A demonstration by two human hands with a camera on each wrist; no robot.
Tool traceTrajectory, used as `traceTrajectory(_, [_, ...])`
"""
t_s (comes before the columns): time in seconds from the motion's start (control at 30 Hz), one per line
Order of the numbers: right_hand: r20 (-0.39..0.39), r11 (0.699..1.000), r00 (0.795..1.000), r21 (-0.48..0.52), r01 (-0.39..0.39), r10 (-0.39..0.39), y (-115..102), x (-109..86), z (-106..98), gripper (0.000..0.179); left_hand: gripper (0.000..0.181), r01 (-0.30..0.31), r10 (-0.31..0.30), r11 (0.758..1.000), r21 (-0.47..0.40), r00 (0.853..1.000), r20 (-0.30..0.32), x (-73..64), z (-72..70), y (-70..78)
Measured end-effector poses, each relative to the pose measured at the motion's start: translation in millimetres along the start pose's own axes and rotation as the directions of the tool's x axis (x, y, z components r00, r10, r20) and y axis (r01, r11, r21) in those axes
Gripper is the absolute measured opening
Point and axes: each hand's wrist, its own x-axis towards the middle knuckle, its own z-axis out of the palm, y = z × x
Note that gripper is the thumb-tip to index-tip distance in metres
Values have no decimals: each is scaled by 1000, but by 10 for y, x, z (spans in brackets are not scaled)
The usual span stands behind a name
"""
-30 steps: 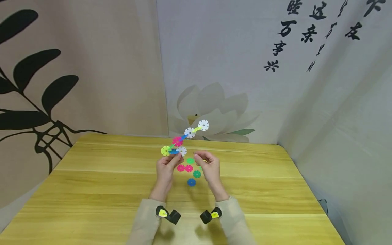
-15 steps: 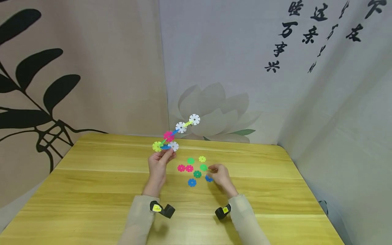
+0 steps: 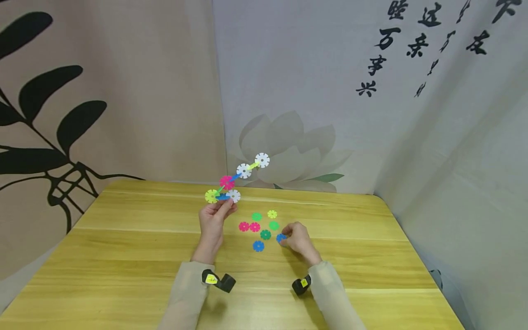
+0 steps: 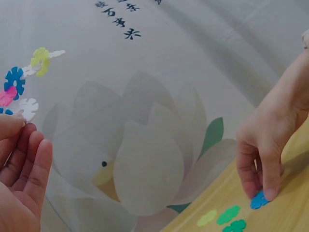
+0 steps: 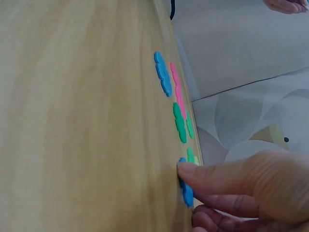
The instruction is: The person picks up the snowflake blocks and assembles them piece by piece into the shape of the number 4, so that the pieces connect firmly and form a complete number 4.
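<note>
My left hand (image 3: 212, 227) pinches a white snowflake disc (image 3: 233, 196) at the lower end of a chain of interlocked plastic snowflake discs. The chain, raised above the table, bends at a yellow disc (image 3: 211, 196), then climbs through a pink disc (image 3: 227, 182) to a white disc (image 3: 261, 160) at its top. Low on the right, my right hand (image 3: 301, 239) pinches a blue snowflake disc (image 3: 281, 238) at the tabletop. In the right wrist view the thumb lies against this blue disc (image 5: 187, 193), with the other fingers curled behind it.
Loose discs lie on the wooden table (image 3: 144, 256) left of my right hand: two pink discs (image 3: 249, 227), several green ones (image 3: 266, 234), a yellow one (image 3: 272, 214) and another blue one (image 3: 258, 246). A printed curtain (image 3: 297, 91) hangs behind the table.
My right hand has gone from beside the chain down and right to the blue disc, which has shifted slightly. My left hand has moved a little left with the chain.
</note>
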Motion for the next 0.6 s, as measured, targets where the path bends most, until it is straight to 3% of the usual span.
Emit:
traceTrajectory(0.27, [14, 995, 1000, -103, -15, 17, -68, 18, -31, 26, 25, -21, 21, 1000, 4, 1000, 15, -10, -10, -8])
traceTrajectory(0.4, [-8, 998, 1000, -57, -24, 23, -43, 5, -20, 24, 26, -24, 24, 1000, -3, 1000, 16, -11, -18, -10])
traceTrajectory(0.6, [-89, 995, 994, 73, 65, -59, 6, -23, 38, 6, 26, -21, 22, 1000, -19, 1000, 22, -17, -21, -20])
